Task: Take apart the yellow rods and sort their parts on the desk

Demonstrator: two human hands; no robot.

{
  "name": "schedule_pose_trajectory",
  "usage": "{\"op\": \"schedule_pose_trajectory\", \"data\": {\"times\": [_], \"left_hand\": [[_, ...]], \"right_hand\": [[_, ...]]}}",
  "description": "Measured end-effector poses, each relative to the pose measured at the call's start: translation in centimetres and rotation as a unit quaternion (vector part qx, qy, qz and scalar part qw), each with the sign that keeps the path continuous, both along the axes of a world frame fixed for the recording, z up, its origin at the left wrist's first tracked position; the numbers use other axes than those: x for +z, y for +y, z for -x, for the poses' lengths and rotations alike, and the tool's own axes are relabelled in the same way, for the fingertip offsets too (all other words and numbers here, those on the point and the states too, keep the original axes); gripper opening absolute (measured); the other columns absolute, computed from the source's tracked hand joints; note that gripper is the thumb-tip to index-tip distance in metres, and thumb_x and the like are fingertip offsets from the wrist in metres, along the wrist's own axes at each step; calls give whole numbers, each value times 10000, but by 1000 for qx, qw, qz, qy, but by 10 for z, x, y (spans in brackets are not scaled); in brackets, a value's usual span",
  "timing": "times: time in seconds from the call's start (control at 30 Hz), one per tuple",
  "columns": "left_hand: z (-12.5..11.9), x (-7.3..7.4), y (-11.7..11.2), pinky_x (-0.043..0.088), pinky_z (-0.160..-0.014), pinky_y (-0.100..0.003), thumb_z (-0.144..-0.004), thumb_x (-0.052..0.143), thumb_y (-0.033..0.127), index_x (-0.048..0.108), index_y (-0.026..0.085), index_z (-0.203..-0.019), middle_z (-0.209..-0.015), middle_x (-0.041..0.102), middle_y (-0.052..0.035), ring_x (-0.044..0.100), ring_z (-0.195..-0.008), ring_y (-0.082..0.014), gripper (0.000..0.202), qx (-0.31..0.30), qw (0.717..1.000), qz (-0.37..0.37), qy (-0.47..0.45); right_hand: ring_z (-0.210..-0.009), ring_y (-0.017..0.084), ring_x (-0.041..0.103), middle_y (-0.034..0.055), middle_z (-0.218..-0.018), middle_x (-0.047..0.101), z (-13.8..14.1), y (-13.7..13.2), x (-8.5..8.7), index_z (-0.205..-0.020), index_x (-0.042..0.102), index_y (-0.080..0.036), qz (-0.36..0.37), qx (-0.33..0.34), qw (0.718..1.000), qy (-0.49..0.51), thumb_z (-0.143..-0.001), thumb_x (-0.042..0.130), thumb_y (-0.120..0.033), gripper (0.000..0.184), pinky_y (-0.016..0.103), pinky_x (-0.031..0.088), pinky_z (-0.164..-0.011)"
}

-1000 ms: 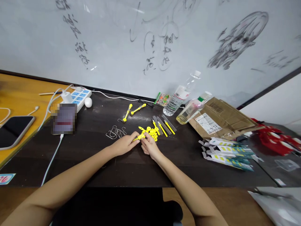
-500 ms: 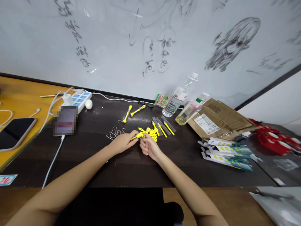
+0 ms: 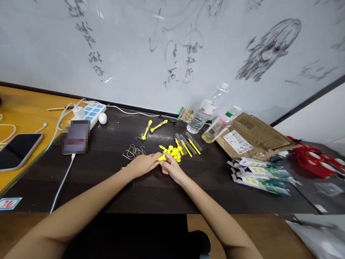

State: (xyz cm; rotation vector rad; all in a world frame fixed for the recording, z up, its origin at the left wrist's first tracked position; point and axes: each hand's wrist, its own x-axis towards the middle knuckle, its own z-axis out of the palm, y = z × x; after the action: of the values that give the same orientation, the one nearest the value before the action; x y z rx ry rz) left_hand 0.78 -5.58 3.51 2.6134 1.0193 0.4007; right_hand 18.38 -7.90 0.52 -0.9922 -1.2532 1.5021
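My left hand (image 3: 144, 164) and my right hand (image 3: 173, 169) meet over the dark table, their fingertips closed around a small yellow plastic piece (image 3: 161, 158). The fingers cover most of it. Just behind them lies a pile of loose yellow plastic parts (image 3: 176, 157). Bent metal wire hooks (image 3: 132, 151) are heaped beyond my left hand. Right of the pile rest several clear plastic strips with yellow rods (image 3: 188, 144). Farther back lie two yellow pieces with clear middles, one (image 3: 147, 130) with a wire hook at its end, the other (image 3: 159, 126) beside it.
Two bottles, one clear (image 3: 201, 117) and one with yellowish liquid (image 3: 219, 127), lean near the whiteboard. A cardboard parcel (image 3: 256, 135) and flattened boxes (image 3: 260, 176) lie right. At left are a power strip (image 3: 94, 114), a cabled phone (image 3: 76, 136) and another phone (image 3: 20, 151).
The yellow piece between my hands has turned, and its long thin end no longer shows. A thin metal part by my right fingers is now hidden. The view has shifted slightly.
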Motion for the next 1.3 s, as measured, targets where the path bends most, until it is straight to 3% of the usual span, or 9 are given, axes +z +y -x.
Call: {"op": "schedule_pose_trajectory", "data": {"times": [0.2,0.43,0.57,0.77,1.03,1.17,1.3], "left_hand": [[5,-3,7,444,-656,-259,-947,346,358,433,240,-1145,-1037,640,-58,653,-824,-224,247,-35,999,9,13],[8,-3,8,426,-623,-265,-943,343,367,429,232,-1155,-939,658,-58,654,-765,-237,265,-48,999,4,11],[8,-2,7,412,-605,-248,-933,363,368,444,229,-1124,-916,662,-53,648,-733,-218,250,-53,998,-11,15],[9,2,7,398,-588,-232,-935,349,356,423,221,-1141,-863,663,-29,644,-710,-193,257,-48,998,-40,18],[9,5,6,385,-568,-238,-965,296,398,426,203,-1082,-810,661,-20,646,-693,-195,262,-49,996,-63,41],[7,4,5,382,-557,-234,-972,285,384,444,197,-1034,-822,663,-28,646,-698,-189,253,-51,996,-70,39],[4,2,3,383,-548,-226,-975,281,393,448,196,-1031,-865,668,-31,652,-721,-183,264,-32,996,-78,35]], "right_hand": [[-440,21,252,-80,-660,382,-5,1,-4,-851,492,-202,-21,15,999,-47,-727,659,-353,257,145,224,-367],[-439,31,247,-95,-605,327,-6,-3,5,-822,451,-204,-16,33,996,-87,-740,638,-359,256,145,218,-387],[-482,42,294,-79,-636,370,-8,-5,9,-827,449,-203,-31,34,994,-102,-731,654,-336,263,142,243,-407],[-473,44,268,-70,-673,367,-12,-3,7,-860,431,-213,46,101,993,29,-781,576,-369,226,136,238,-382],[-368,25,187,-120,-525,268,-3,-4,0,-830,432,-214,-5,47,999,-1,-817,583,-423,258,107,253,-262],[-339,21,232,-123,-504,319,3,-6,0,-793,429,-209,-28,-1,1000,-13,-797,592,-436,279,136,367,-250],[-332,28,220,-139,-452,256,4,-5,-1,-779,429,-210,-12,-5,1000,16,-792,603,-414,268,174,447,-276]]}}
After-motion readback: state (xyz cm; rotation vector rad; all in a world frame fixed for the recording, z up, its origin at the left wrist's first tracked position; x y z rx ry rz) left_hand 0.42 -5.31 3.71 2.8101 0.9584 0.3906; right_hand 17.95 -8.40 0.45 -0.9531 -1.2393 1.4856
